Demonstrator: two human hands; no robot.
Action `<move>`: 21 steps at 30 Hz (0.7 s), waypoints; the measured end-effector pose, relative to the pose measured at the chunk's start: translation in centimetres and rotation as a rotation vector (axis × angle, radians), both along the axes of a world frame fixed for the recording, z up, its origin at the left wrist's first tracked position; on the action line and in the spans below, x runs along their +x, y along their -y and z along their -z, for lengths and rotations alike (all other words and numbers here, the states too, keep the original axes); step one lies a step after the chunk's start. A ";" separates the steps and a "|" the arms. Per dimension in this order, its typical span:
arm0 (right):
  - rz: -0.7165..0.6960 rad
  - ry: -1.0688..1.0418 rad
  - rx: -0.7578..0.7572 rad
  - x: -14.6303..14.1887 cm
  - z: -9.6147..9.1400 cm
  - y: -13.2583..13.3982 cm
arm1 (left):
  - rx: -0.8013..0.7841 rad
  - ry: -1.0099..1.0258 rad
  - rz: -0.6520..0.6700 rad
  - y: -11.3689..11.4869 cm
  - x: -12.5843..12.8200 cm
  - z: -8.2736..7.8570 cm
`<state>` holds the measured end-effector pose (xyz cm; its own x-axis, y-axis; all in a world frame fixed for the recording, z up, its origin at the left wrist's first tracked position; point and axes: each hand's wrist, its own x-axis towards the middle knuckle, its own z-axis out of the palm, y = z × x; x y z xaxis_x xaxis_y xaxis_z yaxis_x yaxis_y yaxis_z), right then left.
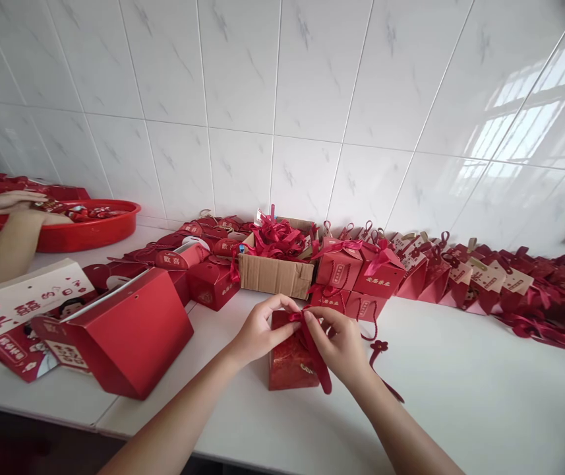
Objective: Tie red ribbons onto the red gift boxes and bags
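Note:
A small red gift box [288,361] stands on the white counter [460,396] in front of me. A dark red ribbon [318,359] runs over its top and hangs down its front. My left hand [258,330] pinches the ribbon at the box's top left. My right hand [340,343] pinches the same ribbon at the top right. A ribbon tail with a small knot [378,349] trails on the counter to the right of the box.
A cardboard box of red ribbons [276,264] sits behind, with finished red boxes [356,270] and folded flat ones [500,277] along the tiled wall. A large red gift box [128,336] lies at left. Another person's arm [2,247] reaches by a red tray [89,227].

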<state>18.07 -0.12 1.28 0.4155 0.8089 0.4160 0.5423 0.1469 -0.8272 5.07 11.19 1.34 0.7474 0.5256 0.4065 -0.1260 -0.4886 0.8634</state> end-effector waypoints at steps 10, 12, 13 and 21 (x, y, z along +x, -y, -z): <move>0.006 0.073 -0.140 0.7 0.2 0.2 | 0.036 0.001 -0.045 -0.1 -0.1 0.1; -0.030 -0.020 -0.164 0.7 0.1 0.2 | 0.045 -0.006 -0.057 0.0 -0.1 0.0; -0.047 -0.064 -0.178 0.7 0.1 0.1 | 0.051 -0.008 -0.065 0.0 -0.1 0.0; -0.211 -0.297 -0.245 0.4 0.2 0.0 | 0.108 0.000 -0.124 0.0 0.4 0.6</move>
<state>18.44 -0.11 1.11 0.3029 0.9489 0.0883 0.2544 0.0088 -0.9671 5.47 11.16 0.70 0.6796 0.5666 0.4659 -0.0595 -0.5904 0.8049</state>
